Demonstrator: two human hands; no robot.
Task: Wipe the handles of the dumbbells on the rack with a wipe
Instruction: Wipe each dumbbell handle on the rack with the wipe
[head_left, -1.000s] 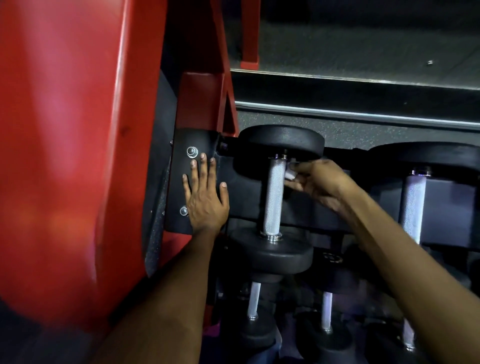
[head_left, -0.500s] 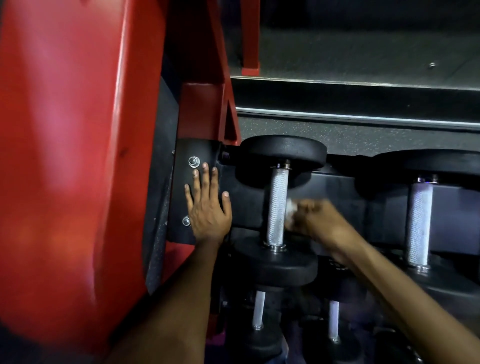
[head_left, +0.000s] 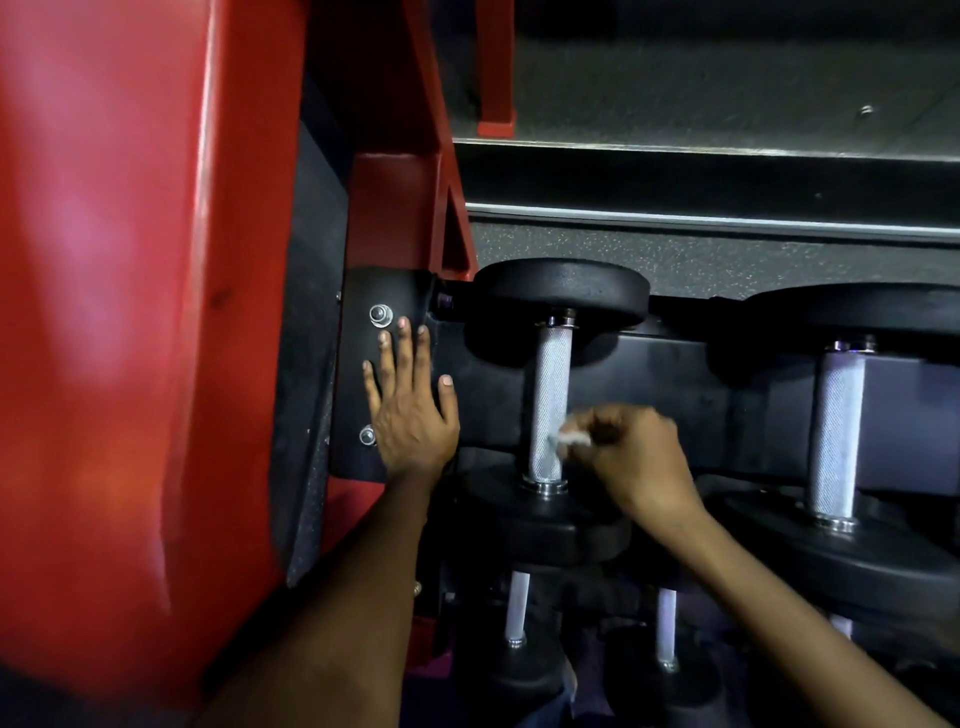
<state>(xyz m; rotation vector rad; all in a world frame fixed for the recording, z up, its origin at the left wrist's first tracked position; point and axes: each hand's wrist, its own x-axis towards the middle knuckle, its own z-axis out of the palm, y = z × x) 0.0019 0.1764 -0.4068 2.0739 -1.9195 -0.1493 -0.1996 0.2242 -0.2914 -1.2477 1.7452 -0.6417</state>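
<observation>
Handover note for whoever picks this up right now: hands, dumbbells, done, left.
Left hand: flat, fingers straight, resting on the black rack end plate.
Right hand: pinching the wipe against the lower part of the leftmost handle, top row.
Done: that handle is mid-wipe; cannot tell how much of it is covered.
Left: finish it, then the next handle to the right and the lower-row handles.
</observation>
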